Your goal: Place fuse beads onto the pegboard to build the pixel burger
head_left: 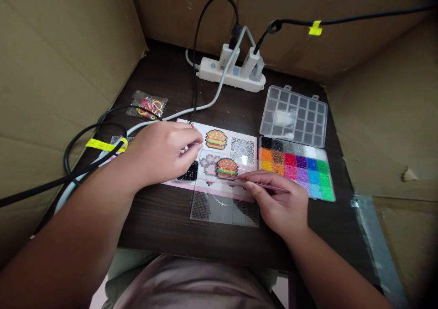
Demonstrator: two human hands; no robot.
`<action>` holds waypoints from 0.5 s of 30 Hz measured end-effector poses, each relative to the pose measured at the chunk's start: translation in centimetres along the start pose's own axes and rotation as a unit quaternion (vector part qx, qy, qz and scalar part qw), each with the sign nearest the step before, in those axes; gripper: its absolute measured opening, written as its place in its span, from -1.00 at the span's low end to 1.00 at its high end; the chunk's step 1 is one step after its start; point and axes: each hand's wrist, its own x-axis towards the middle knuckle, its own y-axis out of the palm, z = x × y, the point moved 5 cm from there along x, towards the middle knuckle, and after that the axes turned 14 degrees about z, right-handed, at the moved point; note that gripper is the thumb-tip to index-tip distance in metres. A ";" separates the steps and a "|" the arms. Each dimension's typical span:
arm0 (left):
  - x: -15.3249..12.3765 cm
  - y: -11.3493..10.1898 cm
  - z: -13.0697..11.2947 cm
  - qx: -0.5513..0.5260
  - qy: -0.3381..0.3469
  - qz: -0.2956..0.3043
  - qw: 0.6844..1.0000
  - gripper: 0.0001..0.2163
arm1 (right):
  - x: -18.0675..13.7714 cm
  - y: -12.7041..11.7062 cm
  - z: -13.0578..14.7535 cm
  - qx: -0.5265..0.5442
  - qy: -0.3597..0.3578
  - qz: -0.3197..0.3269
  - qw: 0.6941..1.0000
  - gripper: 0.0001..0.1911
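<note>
My left hand point(160, 151) rests on the pink pattern sheet point(236, 147), fingers pinched together by a small dish of black beads point(189, 173); what the fingertips hold is too small to make out. My right hand point(278, 199) is closed on thin pink tweezers point(255, 183), whose tip points left at a bead burger point(227, 168) built on the clear pegboard point(222, 208). A printed burger picture point(216, 139) lies on the sheet just above it.
An open bead box point(294, 167) with coloured beads lies to the right, its clear lid point(294, 115) folded back. A white power strip point(231, 72) with plugs sits at the back. Black and white cables point(96, 140) and a bag of rubber bands point(148, 105) lie left. Cardboard walls surround the table.
</note>
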 end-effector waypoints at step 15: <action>0.0 -0.1 -0.1 0.008 0.001 0.003 1.000 -0.76 | 0.0 -0.1 -0.1 -0.003 0.006 -0.005 1.000 -0.88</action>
